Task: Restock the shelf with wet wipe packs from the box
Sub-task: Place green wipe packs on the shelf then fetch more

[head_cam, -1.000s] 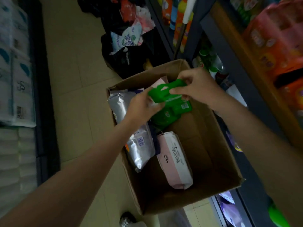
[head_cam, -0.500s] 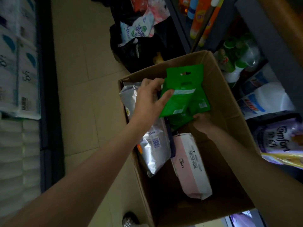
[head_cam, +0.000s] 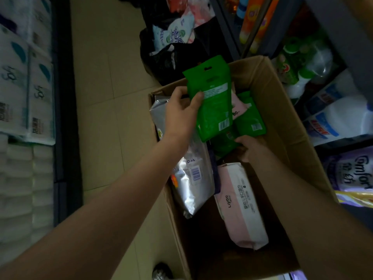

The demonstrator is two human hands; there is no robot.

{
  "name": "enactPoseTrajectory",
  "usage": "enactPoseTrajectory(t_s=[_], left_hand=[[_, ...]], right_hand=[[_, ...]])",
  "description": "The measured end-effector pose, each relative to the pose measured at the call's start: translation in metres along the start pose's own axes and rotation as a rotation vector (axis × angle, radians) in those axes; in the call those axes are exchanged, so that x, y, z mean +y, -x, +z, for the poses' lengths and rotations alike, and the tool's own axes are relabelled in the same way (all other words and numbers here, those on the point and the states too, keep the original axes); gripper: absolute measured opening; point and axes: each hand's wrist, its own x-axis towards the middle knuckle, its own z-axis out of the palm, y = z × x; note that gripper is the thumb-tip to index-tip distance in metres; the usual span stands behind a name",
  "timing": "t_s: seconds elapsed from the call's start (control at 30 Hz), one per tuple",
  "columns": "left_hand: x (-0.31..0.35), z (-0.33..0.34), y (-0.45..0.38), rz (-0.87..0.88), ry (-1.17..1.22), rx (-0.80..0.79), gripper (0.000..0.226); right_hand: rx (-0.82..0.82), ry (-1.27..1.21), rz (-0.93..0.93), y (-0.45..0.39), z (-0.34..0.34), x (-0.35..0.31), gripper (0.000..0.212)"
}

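While the left hand (head_cam: pixel 181 110) pinches one green pack (head_cam: pixel 212 98) upright above the box (head_cam: pixel 282 110), the right hand (head_cam: pixel 249 147) reaches down beside it, fingers closing on more green packs (head_cam: pixel 250 116) lying inside, shelf (head_cam: pixel 331 63) just right.

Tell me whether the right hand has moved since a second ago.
Yes. The right hand dropped from the held green pack down into the cardboard box, now touching lower green packs.

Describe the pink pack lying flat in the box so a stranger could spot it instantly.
Find the open cardboard box on the floor. On its bottom, nearest the camera, lies the pink and white pack, right of the silver pouch. It alone is pink, white and untouched by a hand.
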Motion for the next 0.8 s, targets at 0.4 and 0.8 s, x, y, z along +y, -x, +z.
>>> enactPoseTrajectory(t_s=[0.4,0.8], left_hand=[[-0.009,0.000,0.006,-0.032,-0.070,0.075,0.016],[0.147,-0.044,0.040,-0.229,0.112,0.277,0.020]], right_hand=[[0.299,0.300,-0.290,-0.013,-0.010,-0.002,0.003],[0.349,0.819,-1.496,0.257,0.011,-0.123,0.010]])
